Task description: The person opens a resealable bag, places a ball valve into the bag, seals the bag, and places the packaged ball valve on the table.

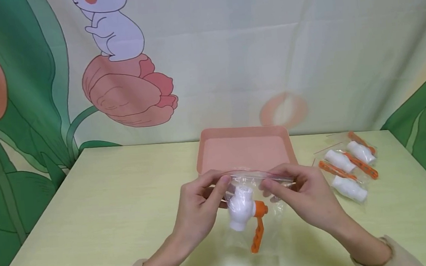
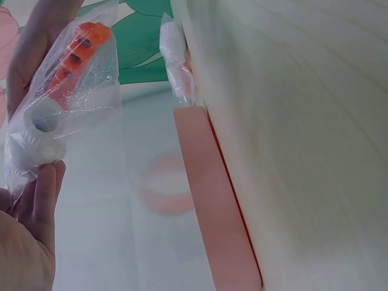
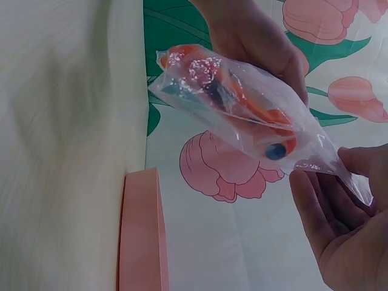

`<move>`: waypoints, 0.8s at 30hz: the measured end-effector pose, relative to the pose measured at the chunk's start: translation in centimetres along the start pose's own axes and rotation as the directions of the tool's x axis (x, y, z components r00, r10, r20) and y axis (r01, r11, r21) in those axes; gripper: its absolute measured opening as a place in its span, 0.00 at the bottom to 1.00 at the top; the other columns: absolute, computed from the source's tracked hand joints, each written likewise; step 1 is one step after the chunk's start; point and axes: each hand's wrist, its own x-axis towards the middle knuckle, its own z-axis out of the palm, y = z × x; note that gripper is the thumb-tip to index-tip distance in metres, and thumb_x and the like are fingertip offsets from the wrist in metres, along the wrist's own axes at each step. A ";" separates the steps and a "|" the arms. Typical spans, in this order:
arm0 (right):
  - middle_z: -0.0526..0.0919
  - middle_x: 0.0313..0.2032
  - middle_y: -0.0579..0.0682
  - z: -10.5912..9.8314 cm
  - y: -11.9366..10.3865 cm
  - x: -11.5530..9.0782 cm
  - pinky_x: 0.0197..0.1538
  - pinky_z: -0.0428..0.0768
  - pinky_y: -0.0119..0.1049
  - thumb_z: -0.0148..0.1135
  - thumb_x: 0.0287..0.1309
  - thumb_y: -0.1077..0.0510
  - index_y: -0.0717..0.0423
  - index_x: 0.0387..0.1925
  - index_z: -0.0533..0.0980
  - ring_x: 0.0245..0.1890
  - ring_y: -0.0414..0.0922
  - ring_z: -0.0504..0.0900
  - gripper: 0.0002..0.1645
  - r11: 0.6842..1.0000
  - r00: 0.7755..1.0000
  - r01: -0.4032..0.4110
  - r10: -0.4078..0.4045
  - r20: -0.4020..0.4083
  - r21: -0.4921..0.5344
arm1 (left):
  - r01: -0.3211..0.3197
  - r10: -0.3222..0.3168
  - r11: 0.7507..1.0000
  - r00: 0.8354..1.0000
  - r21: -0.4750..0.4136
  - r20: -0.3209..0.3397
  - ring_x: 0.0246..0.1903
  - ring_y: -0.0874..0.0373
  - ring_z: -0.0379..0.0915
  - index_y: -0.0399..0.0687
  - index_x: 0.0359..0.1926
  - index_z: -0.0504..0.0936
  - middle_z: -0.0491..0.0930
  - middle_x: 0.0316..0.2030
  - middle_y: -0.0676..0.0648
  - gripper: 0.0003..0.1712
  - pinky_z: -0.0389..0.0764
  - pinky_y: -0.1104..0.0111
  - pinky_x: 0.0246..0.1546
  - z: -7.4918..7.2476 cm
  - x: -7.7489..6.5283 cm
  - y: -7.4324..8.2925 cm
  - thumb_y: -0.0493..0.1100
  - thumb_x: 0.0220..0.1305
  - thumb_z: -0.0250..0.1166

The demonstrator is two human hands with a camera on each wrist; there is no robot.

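Note:
Between both hands hangs a clear zip bag [image 1: 276,224] with a white plastic ball valve [image 1: 241,208] and its orange lever handle [image 1: 258,234] inside. My left hand [image 1: 202,205] pinches the bag's top edge at the left, thumb in front. At the right end of the zip strip, my right hand [image 1: 303,192] pinches the same edge. In the left wrist view the white valve [image 2: 39,133] shows its open end through the plastic. The right wrist view shows the orange handle [image 3: 267,127] inside the bag, with the right hand [image 3: 345,212] gripping the bag's corner.
A pink tray [image 1: 246,149] stands behind the hands at the table's back edge. To its right lie several bagged white valves [image 1: 348,186] with orange handles. The pale yellow table [image 1: 110,218] meets a printed cloth backdrop [image 1: 222,64].

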 end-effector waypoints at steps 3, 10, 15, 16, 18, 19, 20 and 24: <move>0.87 0.33 0.57 0.1 -0.2 0.0 0.36 0.87 0.46 0.67 0.65 0.68 0.63 0.41 0.84 0.31 0.52 0.86 0.04 1.000 1.000 0.005 -0.005 -0.010 0.017 | 0.004 -0.004 1.000 1.000 -0.019 0.011 0.26 0.52 0.84 0.39 0.46 0.87 0.85 0.36 0.42 0.08 0.87 0.58 0.28 0.0 0.1 0.1 0.38 0.75 0.62; 0.86 0.32 0.60 0.1 -0.7 0.0 0.35 0.87 0.46 0.67 0.65 0.70 0.66 0.40 0.83 0.29 0.53 0.87 0.03 0.996 1.000 0.020 -0.020 -0.006 0.088 | 0.069 -0.066 0.994 0.997 -0.085 0.039 0.34 0.51 0.83 0.38 0.48 0.84 0.83 0.39 0.43 0.09 0.87 0.58 0.36 0.2 0.0 0.3 0.38 0.77 0.60; 0.86 0.33 0.62 0.0 -0.9 -0.1 0.33 0.87 0.43 0.64 0.66 0.70 0.67 0.39 0.83 0.29 0.51 0.87 0.02 0.993 0.999 0.032 -0.035 0.022 0.116 | 0.079 -0.076 0.992 0.996 -0.102 0.037 0.39 0.50 0.82 0.42 0.48 0.84 0.83 0.40 0.45 0.07 0.87 0.58 0.38 0.4 0.0 0.3 0.38 0.74 0.63; 0.86 0.33 0.62 0.0 -0.9 -0.1 0.33 0.87 0.43 0.64 0.66 0.70 0.66 0.38 0.82 0.29 0.50 0.87 0.02 0.992 0.999 0.037 -0.040 0.027 0.117 | 0.075 -0.071 0.992 0.997 -0.102 0.036 0.39 0.49 0.82 0.42 0.48 0.83 0.83 0.40 0.45 0.06 0.87 0.58 0.37 0.4 0.0 0.3 0.38 0.74 0.64; 0.86 0.32 0.62 0.0 -1.0 -0.1 0.33 0.86 0.42 0.64 0.67 0.71 0.66 0.38 0.82 0.29 0.49 0.87 0.02 0.992 0.998 0.043 -0.047 0.034 0.117 | 0.063 -0.060 0.993 0.998 -0.100 0.034 0.38 0.47 0.81 0.42 0.47 0.83 0.83 0.41 0.45 0.06 0.87 0.58 0.36 0.4 0.0 0.3 0.37 0.73 0.65; 0.86 0.32 0.61 0.0 -1.0 -0.1 0.33 0.86 0.42 0.64 0.67 0.71 0.66 0.37 0.82 0.29 0.49 0.87 0.03 0.992 0.998 0.046 -0.051 0.037 0.117 | 0.057 -0.054 0.993 0.998 -0.099 0.032 0.37 0.46 0.81 0.42 0.47 0.84 0.83 0.41 0.45 0.05 0.87 0.57 0.36 0.4 0.0 0.3 0.37 0.72 0.65; 0.86 0.32 0.60 -0.1 -1.0 -0.1 0.33 0.86 0.42 0.64 0.67 0.71 0.65 0.37 0.82 0.29 0.49 0.87 0.03 0.992 0.998 0.046 -0.051 0.038 0.116 | 0.048 -0.045 0.994 0.998 -0.099 0.031 0.37 0.45 0.81 0.42 0.46 0.84 0.83 0.41 0.45 0.05 0.87 0.57 0.35 0.4 0.1 0.4 0.36 0.72 0.66; 0.86 0.32 0.59 -0.2 -1.0 -0.1 0.33 0.87 0.42 0.64 0.67 0.70 0.64 0.36 0.82 0.29 0.49 0.88 0.03 0.993 0.998 0.039 -0.044 0.044 0.115 | 0.007 -0.005 0.996 1.000 -0.088 0.024 0.34 0.46 0.82 0.41 0.44 0.84 0.83 0.38 0.45 0.04 0.87 0.58 0.33 0.4 0.1 0.5 0.34 0.71 0.66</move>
